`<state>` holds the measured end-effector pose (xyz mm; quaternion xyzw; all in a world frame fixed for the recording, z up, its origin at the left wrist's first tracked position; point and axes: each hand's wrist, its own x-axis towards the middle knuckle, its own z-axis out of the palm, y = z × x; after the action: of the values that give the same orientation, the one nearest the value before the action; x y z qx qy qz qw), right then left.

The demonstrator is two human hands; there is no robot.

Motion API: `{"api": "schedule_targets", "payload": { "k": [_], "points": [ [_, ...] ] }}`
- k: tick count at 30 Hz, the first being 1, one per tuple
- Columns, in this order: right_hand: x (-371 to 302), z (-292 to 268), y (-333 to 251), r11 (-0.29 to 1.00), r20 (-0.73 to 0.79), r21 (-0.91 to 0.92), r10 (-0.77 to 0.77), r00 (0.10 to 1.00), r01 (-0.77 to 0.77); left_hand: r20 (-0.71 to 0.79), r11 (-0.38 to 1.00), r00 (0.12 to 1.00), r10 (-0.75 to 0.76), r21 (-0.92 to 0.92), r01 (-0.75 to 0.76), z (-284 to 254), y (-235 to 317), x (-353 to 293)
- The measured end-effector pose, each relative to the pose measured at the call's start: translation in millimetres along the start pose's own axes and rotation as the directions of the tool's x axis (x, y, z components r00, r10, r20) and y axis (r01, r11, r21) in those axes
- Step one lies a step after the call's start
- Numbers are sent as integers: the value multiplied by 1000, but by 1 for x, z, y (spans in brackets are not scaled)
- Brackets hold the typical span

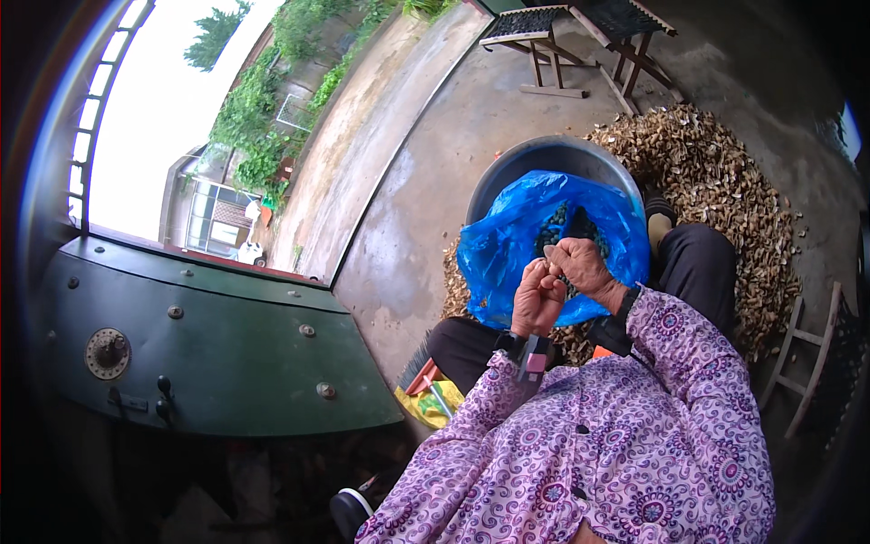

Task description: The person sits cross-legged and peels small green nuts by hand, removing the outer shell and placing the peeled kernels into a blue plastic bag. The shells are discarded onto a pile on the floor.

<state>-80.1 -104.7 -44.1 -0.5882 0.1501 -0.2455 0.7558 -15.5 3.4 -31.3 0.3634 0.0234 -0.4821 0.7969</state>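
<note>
My left hand point(536, 304) and my right hand point(584, 268) meet over the blue plastic bag point(507, 240). The fingers of both are closed in a pinch, tips close together. Whatever small thing they hold is too hidden to name. The bag lies open inside a wide grey basin point(517, 168), its edge draped over the near rim. Small grey-green pieces point(557, 218) show in the bag, partly covered by my hands and by a dark patch beside them.
A large heap of brown husks or shells point(716, 199) spreads right of the basin. Two folding stools point(535, 45) stand behind it, and another wooden-framed seat point(816, 354) is at right. On the left are a green metal door point(217, 344), a broom point(419, 374) and a yellow bag point(421, 410).
</note>
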Motion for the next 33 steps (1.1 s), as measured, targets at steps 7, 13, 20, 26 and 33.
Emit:
{"api": "schedule_targets", "payload": {
  "k": [7, 13, 20, 26, 33],
  "points": [
    [11, -8, 19, 853, 52, 454, 263, 963, -257, 167, 990, 986, 0, -140, 24, 0, 13, -6],
    [15, -19, 19, 899, -86, 338, 325, 942, -279, 39, 859, 992, 119, 498, -123, 17, 45, -18],
    [12, -19, 13, 890, -74, 269, 401, 913, -369, 53, 674, 973, 224, 712, -194, 1, 60, -3],
    [17, -27, -37, 827, 53, 196, 527, 848, -527, 148, 684, 967, 210, 684, -253, -7, 72, 4],
    [24, 2, -48, 786, 155, 14, 609, 778, -618, 215, 636, 966, 141, 729, -255, 4, 77, 3]
  ]
}}
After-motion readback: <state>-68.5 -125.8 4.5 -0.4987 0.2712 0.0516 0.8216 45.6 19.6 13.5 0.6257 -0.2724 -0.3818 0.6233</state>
